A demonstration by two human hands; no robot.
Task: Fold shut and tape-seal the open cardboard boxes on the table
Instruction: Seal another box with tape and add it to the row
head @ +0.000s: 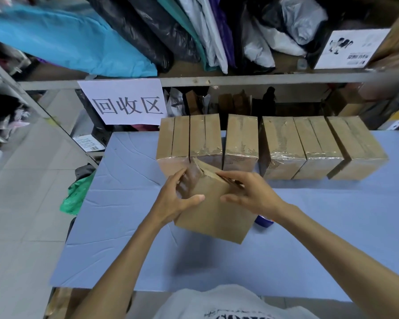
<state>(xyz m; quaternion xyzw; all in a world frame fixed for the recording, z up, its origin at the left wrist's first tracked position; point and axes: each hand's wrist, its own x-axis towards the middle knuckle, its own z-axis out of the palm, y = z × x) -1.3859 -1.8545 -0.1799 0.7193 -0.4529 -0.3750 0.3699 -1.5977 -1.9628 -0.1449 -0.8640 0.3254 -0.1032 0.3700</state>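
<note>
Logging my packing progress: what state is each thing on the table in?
Box in hands: flaps half folded, untaped.
Left hand: grips its left side.
Right hand: pinches its top flap.
Six back-row boxes: shut.
Blue tape roll: mostly hidden behind the held box.

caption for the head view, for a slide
Left hand and right hand grip a box with its flaps half shut, in front of a row of closed boxes.

Open tabletop (115, 238) left and front; box row (281, 143) (narrow gaps) along far edge.
</note>
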